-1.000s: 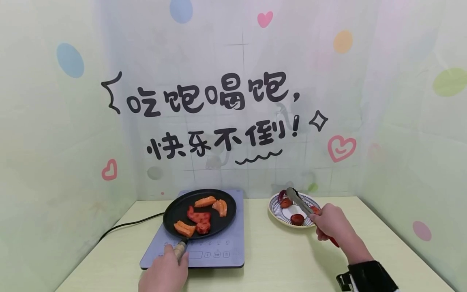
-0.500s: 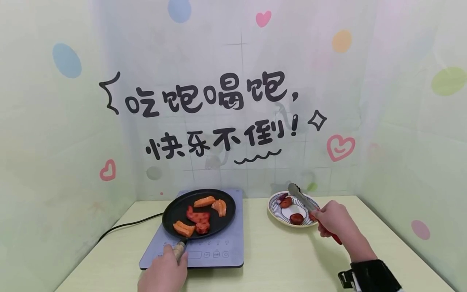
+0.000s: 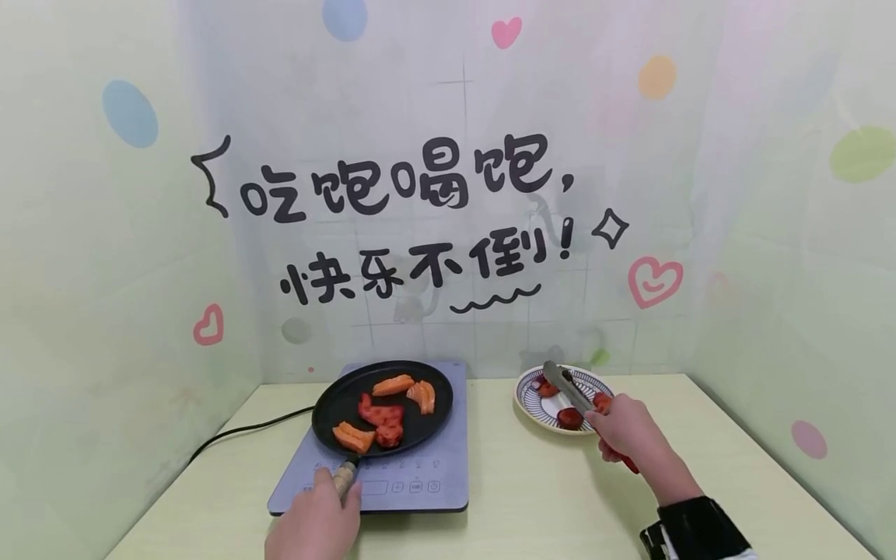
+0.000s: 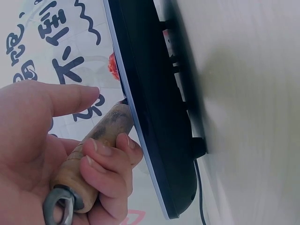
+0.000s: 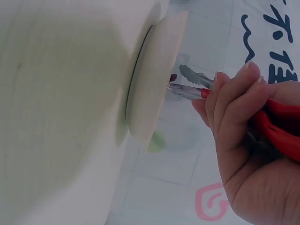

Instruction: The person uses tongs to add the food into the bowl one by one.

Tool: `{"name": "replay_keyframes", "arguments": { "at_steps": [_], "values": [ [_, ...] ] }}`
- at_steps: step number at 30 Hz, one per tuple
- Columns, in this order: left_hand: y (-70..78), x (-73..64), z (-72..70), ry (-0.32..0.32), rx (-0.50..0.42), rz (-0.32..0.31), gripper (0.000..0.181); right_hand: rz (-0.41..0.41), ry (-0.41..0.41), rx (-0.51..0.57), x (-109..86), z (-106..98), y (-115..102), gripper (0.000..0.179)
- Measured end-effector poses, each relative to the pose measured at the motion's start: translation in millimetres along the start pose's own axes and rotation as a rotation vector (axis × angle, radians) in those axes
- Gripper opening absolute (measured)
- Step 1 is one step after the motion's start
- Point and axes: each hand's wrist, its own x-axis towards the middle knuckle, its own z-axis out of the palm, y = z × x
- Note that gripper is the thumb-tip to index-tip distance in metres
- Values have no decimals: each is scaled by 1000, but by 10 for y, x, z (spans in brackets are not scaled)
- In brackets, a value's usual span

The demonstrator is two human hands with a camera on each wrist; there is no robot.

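Note:
My left hand (image 3: 313, 519) grips the wooden handle (image 4: 105, 129) of a black frying pan (image 3: 343, 404), its fingers curled round it. In the pan lie three orange salmon-like pieces (image 3: 353, 437) and a red, wing-shaped piece of meat (image 3: 383, 417). My right hand (image 3: 633, 432) holds metal tongs (image 3: 570, 389) by their red handles (image 5: 281, 133). Their tips are over the far left of a patterned plate (image 3: 535, 416), by a reddish piece and a purple bit (image 3: 537, 383). A dark red round piece (image 3: 570, 418) lies near the plate's front. The right wrist view shows the tong arms spread apart.
The pan sits on a flat grey-blue induction cooktop (image 3: 434, 467), its black cable (image 3: 245, 426) running off left. Both cooktop and plate stand on a pale table (image 3: 532, 498). A printed backdrop (image 3: 455, 334) rises behind, with side walls left and right.
The tongs rose slightly to the right, then came back down and left over the plate's far left. My left hand and the pan have stayed in place.

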Motion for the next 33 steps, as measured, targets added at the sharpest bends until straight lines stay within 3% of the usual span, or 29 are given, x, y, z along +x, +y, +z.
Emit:
{"name": "replay_keyframes", "arguments": {
  "at_steps": [8,19,33],
  "values": [
    [-5,-16,7,2,-11,-3,68,-29,13,-24,-6,36,17,27],
    [-14,5,25,8,-4,4,70,22,-33,96,-27,-104,-14,29],
    [7,-25,-2,11,-6,5,70,-13,-141,221,-49,-430,63,33]
  ]
}}
